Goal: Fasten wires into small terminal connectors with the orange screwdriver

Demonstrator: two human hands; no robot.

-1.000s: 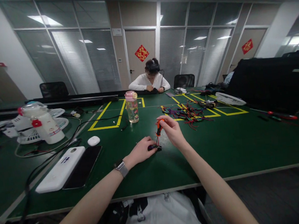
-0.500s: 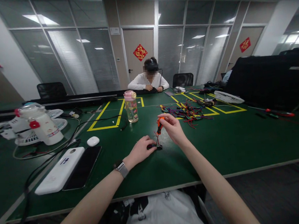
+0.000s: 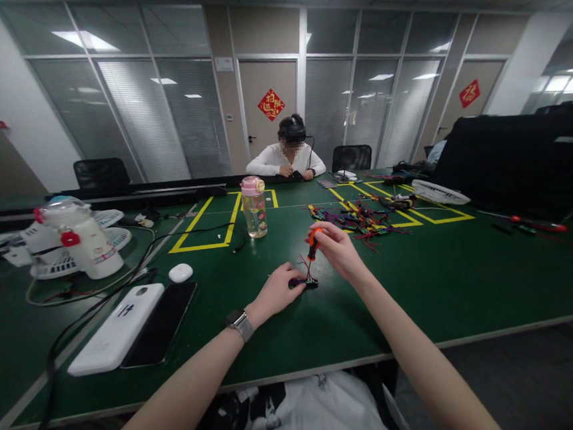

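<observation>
In the head view, the left hand (image 3: 277,291) rests low on the green surface (image 3: 447,274), not far from its near edge and about in the middle of its width. Its fingers are curled down onto a small black part (image 3: 303,282) and pin it against the surface; the part sticks out just past the fingertips, toward the right hand. The right hand (image 3: 338,249) is above and a little behind the part, lifted off the surface. It is closed around the orange-and-black handle of a small screwdriver (image 3: 312,245), pinched between thumb and fingers, and the tool stands almost upright with its lower end pointing down toward the part. Thin red wires (image 3: 307,265) rise from the part, between the two hands. If the tip touches the part, I cannot tell, it is too small. Behind the right hand, toward the middle of the surface, lies a pile of coloured wires (image 3: 362,218) across yellow tape lines. A clear bottle with a pink lid (image 3: 254,206) stands behind the left hand, well apart. Near the left side lie a white mouse (image 3: 180,272), a black phone (image 3: 161,323) and a white flat case (image 3: 118,327) just beside it. At the far edge a person in a white top (image 3: 289,161) sits with both hands on the surface.
</observation>
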